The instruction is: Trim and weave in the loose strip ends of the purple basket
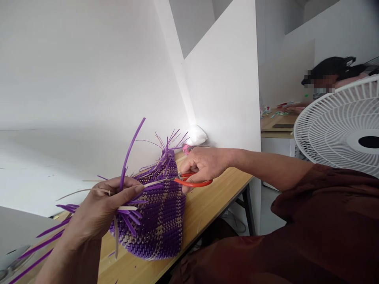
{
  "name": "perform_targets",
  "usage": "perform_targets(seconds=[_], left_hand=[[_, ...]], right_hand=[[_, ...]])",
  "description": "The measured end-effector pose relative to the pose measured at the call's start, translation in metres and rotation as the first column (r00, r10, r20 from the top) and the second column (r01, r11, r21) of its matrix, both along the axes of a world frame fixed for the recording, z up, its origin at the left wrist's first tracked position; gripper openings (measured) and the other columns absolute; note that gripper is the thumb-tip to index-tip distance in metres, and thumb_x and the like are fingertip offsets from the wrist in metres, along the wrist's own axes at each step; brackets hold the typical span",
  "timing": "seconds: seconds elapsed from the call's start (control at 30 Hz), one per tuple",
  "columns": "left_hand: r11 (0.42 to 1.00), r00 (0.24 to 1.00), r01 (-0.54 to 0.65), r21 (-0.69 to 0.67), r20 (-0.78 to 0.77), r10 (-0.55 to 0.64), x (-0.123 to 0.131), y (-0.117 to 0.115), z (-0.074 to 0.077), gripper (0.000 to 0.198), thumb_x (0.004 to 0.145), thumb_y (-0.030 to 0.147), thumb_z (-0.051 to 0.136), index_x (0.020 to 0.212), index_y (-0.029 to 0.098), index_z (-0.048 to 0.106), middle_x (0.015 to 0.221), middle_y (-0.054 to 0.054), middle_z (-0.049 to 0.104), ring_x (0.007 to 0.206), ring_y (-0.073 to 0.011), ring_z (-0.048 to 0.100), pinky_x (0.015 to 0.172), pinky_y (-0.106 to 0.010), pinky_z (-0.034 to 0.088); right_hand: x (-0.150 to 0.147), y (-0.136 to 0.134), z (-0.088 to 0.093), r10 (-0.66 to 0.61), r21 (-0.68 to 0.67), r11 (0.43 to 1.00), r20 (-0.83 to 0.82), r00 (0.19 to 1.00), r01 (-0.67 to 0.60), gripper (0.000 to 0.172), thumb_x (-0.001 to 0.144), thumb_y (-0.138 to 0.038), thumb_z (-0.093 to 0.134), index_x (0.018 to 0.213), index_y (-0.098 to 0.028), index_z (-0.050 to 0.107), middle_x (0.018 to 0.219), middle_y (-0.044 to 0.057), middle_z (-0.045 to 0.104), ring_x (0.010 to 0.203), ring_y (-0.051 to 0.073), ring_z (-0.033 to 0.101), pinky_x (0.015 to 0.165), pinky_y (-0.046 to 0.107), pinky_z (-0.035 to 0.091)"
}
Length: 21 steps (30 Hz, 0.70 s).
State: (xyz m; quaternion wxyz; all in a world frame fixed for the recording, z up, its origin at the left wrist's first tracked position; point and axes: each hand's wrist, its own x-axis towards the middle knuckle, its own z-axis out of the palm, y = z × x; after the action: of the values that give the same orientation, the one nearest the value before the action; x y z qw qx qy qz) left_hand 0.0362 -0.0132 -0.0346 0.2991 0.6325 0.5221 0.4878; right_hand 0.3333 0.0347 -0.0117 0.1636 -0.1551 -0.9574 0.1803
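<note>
A woven basket (160,213) in purple and beige plastic strips lies tilted on the wooden table, loose strip ends sticking out along its edge. My left hand (102,201) is closed at its left side, pinching a beige strip (155,182) between thumb and forefinger. Around its fingers several more purple and beige ends stick out, one long purple strip (132,152) curving upward. Red-handled scissors (195,182) are in my right hand (204,163), their blades at the far end of the pinched beige strip. Whether the blades touch the strip I cannot tell.
The wooden table (216,193) stands against a white wall. A white bag (197,135) and something pink (186,149) lie behind the basket. At right, a white fan (334,122) stands near another person (328,73) at a second table (278,122).
</note>
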Motion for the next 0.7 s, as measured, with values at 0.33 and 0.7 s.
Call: perform_targets(seconds=[0.33, 0.7], left_hand=[[0.999, 0.988, 0.042, 0.034, 0.146, -0.047, 0.003, -0.003, 0.002, 0.03, 0.059, 0.04, 0.09, 0.071, 0.018, 0.074, 0.064, -0.001, 0.067, 0.057, -0.0108, 0.057, 0.055, -0.019, 0.044], [0.999, 0.979, 0.034, -0.009, 0.203, -0.031, 0.002, 0.0, 0.001, 0.032, 0.055, 0.04, 0.092, 0.068, 0.017, 0.074, 0.061, 0.0, 0.066, 0.055, -0.0103, 0.056, 0.052, -0.018, 0.043]], right_hand=[[-0.015, 0.005, -0.021, -0.089, -0.229, 0.973, -0.38, 0.921, -0.001, 0.036, 0.087, -0.038, 0.068, 0.067, -0.016, 0.048, 0.072, 0.001, 0.059, 0.063, 0.008, 0.05, 0.054, 0.023, 0.036], [-0.003, 0.008, -0.017, -0.079, -0.169, 0.985, -0.209, 0.975, 0.043, 0.039, 0.088, -0.037, 0.066, 0.063, -0.017, 0.045, 0.06, -0.004, 0.049, 0.052, 0.006, 0.039, 0.049, 0.023, 0.028]])
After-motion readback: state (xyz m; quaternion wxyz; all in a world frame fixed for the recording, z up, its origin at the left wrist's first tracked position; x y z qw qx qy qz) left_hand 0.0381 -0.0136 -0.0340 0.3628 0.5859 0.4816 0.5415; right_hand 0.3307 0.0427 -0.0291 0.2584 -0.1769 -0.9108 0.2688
